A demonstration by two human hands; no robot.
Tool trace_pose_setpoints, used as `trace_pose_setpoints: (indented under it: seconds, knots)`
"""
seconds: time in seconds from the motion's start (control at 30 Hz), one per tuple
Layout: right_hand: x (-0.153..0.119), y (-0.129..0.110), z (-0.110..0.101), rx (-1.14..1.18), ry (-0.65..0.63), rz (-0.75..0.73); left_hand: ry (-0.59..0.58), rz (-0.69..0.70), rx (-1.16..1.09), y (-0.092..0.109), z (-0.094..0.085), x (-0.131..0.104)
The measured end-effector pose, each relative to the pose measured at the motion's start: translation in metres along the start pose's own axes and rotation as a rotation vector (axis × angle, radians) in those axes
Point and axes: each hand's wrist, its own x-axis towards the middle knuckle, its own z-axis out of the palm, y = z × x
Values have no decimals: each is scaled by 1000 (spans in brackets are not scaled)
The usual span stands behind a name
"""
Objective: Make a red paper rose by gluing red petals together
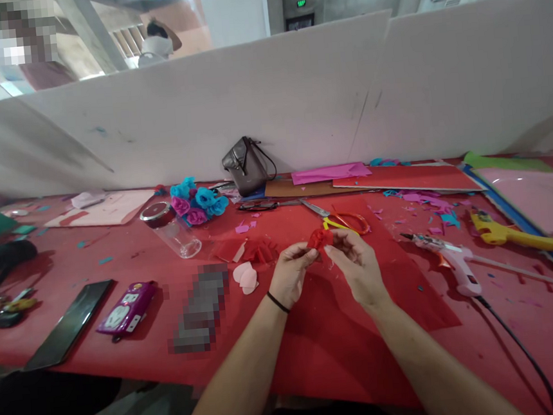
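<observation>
A small red paper flower (320,238) is held between both hands over the red table. My left hand (292,272) pinches its left side with thumb and fingers. My right hand (358,266) grips it from the right, fingers curled behind it. Left of my hands lie red paper pieces (260,252) and pale pink petal-shaped cutouts (246,277). Just beyond my right hand rest scissors (350,220) with orange and yellow handles. A white-and-pink glue gun (455,263) lies to the right on the table.
A clear jar (177,235) stands near blue and pink paper flowers (201,201). Phones, a purple case (128,311) and a yellow glue gun (511,232) lie about. A dark bag (246,168) leans on the white partition (176,119); two people are beyond it.
</observation>
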Motion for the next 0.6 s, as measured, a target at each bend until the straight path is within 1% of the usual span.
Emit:
trace_pose_setpoints:
  seconds: [0.23,0.3,0.37,0.43,0.5,0.57,0.6]
  knots:
    - [7,12,1,-81,127,45,30,5,-6,1,0,0]
    - [10,17,-3,-126,140,58,29,13,0,3,-1,-1]
    - [15,21,-11,-239,128,75,34,29,3,4,-4,-1]
    - [18,25,-21,-459,54,107,37,46,-3,4,-7,-1]
    - [19,25,-31,-751,-66,143,34,64,-18,4,-11,-1]
    - [15,22,-37,-1008,-185,171,27,82,-34,5,-14,-1]
    - [11,20,-38,-1100,-225,180,26,92,-42,6,-14,-1]
